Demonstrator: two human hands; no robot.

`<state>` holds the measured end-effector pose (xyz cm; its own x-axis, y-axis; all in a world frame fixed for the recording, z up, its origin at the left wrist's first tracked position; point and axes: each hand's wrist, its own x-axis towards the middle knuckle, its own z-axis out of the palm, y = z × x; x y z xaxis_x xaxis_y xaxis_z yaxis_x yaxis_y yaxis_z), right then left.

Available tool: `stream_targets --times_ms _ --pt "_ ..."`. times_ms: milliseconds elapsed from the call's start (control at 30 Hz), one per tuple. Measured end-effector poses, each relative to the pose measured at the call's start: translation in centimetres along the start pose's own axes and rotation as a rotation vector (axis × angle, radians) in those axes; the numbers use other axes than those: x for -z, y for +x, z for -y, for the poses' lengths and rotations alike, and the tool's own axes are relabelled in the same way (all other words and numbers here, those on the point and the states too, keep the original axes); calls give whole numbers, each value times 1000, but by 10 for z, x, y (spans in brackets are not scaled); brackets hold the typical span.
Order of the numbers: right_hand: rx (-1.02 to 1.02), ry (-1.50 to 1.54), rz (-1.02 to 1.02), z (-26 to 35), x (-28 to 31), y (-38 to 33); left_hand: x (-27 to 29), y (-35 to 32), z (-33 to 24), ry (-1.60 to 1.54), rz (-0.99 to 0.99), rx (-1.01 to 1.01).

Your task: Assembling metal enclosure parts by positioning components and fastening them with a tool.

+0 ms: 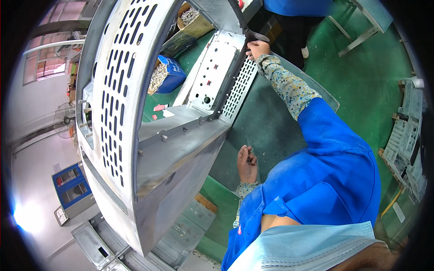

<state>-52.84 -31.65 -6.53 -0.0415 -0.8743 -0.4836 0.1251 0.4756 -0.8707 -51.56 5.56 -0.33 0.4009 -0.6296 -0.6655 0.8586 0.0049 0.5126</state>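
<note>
A large grey sheet-metal housing (135,135) with rows of slots stands in front of me. My right hand (257,49) reaches out at arm's length and pinches a dark piece at the far upper edge of the housing's perforated side panel (239,88). My left hand (247,163) is held close to my body, palm up and cupped around a few small dark screws (249,159). Both forearms wear flowered sleeve covers over a blue work coat.
A blue box of small pale parts (168,74) and a cardboard box (192,22) lie beyond the housing. Another person in blue (296,9) stands at the top. Grey metal parts (407,144) are stacked at the right on the green floor (361,86). Flat metal panels (181,235) lie below.
</note>
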Motion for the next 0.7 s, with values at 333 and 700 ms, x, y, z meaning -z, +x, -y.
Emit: stream_targets --times_ms 333,700 --pt "-40 -207 164 3 2 8 -5 -2 -3 -24 25 53" --pt "-11 -120 200 1 7 4 -13 -10 -5 48 6 60"
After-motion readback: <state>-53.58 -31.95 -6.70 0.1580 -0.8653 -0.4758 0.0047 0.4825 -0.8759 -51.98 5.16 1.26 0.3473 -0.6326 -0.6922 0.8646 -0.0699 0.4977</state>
